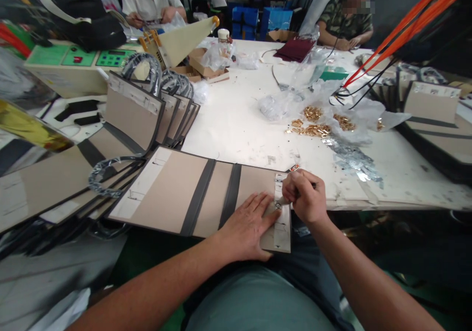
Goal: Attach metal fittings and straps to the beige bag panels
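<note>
Left hand (249,225) lies flat, fingers spread, on the panel (177,193) at 6 o'clock; right hand (304,195) is fisted round a tool (279,203) (tip on the white strip (283,233)) at the panel's 3 o'clock edge.

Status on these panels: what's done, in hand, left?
Looks done: upright panels with cord handles stacked at left. In hand: left hand presses the flat panel; right hand pinches a small metal piece at its white edge strip. Probably left: the gold fittings heaped on the table and more panels at right, state unclear.
</note>
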Motion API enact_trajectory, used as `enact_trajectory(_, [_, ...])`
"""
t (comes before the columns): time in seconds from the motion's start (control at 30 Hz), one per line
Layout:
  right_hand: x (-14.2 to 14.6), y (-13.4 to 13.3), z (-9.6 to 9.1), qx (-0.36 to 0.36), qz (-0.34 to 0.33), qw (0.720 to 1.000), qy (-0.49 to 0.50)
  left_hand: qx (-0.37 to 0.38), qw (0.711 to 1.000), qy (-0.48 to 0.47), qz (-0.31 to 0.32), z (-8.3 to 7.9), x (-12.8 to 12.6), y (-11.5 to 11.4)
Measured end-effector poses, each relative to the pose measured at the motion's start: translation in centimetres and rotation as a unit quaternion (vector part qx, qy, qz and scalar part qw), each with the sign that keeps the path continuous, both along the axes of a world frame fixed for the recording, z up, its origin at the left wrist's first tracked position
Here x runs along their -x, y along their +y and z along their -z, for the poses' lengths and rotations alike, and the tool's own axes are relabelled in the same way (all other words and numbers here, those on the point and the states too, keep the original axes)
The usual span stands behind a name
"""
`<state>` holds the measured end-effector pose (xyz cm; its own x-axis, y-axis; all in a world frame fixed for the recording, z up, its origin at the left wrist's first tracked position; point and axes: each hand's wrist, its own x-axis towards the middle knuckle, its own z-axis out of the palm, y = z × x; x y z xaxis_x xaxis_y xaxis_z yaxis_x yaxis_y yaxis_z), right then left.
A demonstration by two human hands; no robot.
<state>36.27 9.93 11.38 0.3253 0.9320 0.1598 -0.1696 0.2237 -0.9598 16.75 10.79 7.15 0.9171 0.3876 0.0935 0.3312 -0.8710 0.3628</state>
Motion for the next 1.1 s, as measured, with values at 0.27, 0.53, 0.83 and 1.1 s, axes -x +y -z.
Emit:
enact_trajectory(0.27, [1.6,0.8,-2.8,0.002,-0.072,0.989,-0.131,-0.008,0.999,0.015,-0.032,0.0,0.1,-0.4])
enact_trajectory(0.53, [0.8,0.7,-2.9,0.025,-0.092,0.984,-0.15,-0.014,0.999,0.029,-0.023,-0.5,0.2,-0.3])
enact_trajectory(0.83, [0.6,-0.2,-1.3,-0.01,-0.06,0.994,-0.088,-0.021,0.999,0.028,-0.023,-0.3,0.1,-0.5])
enact_trajectory(1.1, [-0.4,-0.4,-1.0,0.027,-0.025,0.983,-0.181,-0.009,0.998,0.062,-0.027,-0.9,0.2,-0.8])
